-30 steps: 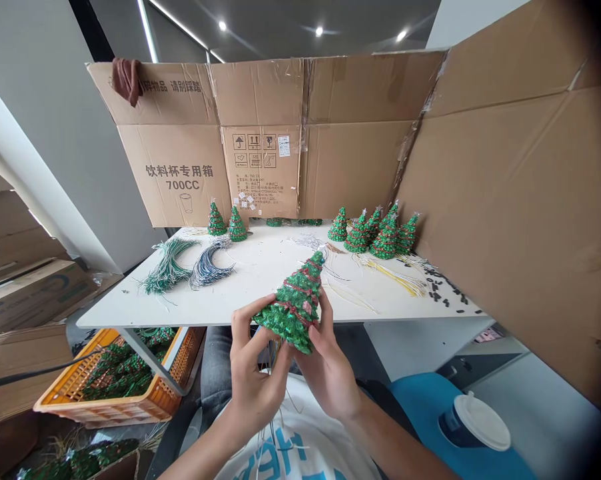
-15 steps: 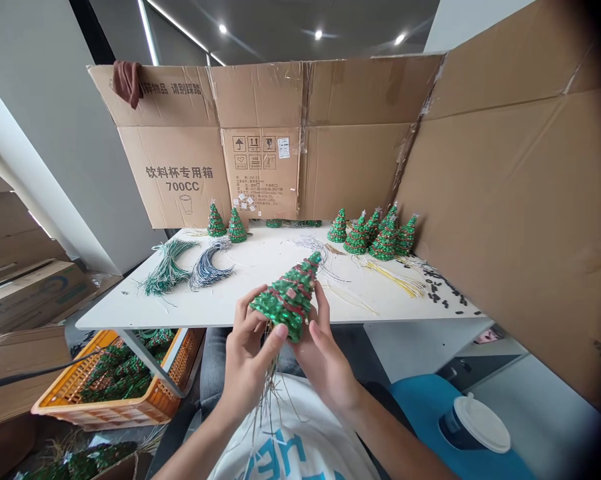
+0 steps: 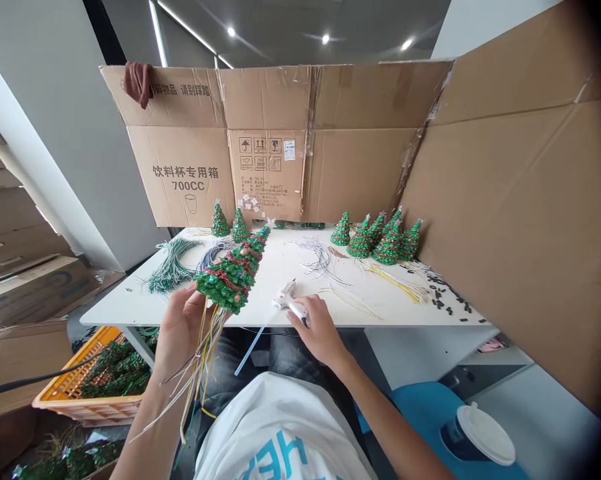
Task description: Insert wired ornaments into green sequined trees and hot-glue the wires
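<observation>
Your left hand (image 3: 180,327) grips the tree (image 3: 230,273) mid-frame, your right hand (image 3: 318,330) wraps the glue gun (image 3: 288,300) on the worktop (image 3: 280,267).

Flattened cardboard boxes (image 3: 360,167) are walling in a white table (image 3: 280,263), ceiling spotlights (image 3: 325,39) are shining overhead, grey wall (image 3: 55,100) sitting left.

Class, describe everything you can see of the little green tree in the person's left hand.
The tree is a small cone of glittery green tinsel-like tufts, wound with a reddish garland and dotted with small ornaments. It is tilted, tip up and to the right, above the near edge of the white table. The left hand grips its base, from which thin yellow and pale wires trail down.
</observation>
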`<state>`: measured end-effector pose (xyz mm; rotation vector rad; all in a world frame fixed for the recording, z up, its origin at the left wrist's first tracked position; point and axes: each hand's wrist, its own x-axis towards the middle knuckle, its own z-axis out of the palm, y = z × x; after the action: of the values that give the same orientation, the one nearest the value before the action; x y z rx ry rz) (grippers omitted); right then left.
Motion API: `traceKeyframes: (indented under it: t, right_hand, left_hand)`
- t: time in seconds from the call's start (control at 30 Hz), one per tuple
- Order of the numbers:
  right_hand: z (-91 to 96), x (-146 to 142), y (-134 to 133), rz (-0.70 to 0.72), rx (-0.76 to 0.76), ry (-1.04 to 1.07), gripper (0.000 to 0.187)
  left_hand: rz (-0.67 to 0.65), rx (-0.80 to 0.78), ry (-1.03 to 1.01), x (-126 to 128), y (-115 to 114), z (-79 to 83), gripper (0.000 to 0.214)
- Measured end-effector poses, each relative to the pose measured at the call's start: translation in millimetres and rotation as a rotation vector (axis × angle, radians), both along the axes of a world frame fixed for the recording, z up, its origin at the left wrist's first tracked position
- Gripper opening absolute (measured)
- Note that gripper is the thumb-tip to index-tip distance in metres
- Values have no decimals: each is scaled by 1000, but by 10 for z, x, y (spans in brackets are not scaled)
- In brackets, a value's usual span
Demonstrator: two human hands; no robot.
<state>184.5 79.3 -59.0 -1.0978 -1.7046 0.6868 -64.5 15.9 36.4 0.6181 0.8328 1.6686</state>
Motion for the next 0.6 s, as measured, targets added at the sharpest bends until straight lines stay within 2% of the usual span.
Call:
traceKeyframes:
  t: [0.13, 0.3, 0.43, 0.6]
  right_hand:
    - [-292, -40, 172, -170, 60, -218, 36]
    - [-450, 61, 274, -213, 97, -309, 30]
    - [-510, 151, 332, -239, 112, -219, 34]
    - [-555, 131, 374, -281, 81, 79, 40]
  left_hand:
    - [1, 31, 32, 25, 11, -16, 46]
    - [-40, -32, 47, 74, 59, -68, 38]
    - [35, 2, 52, 53, 77, -75, 33]
    - [244, 108, 147, -39, 62, -83, 34]
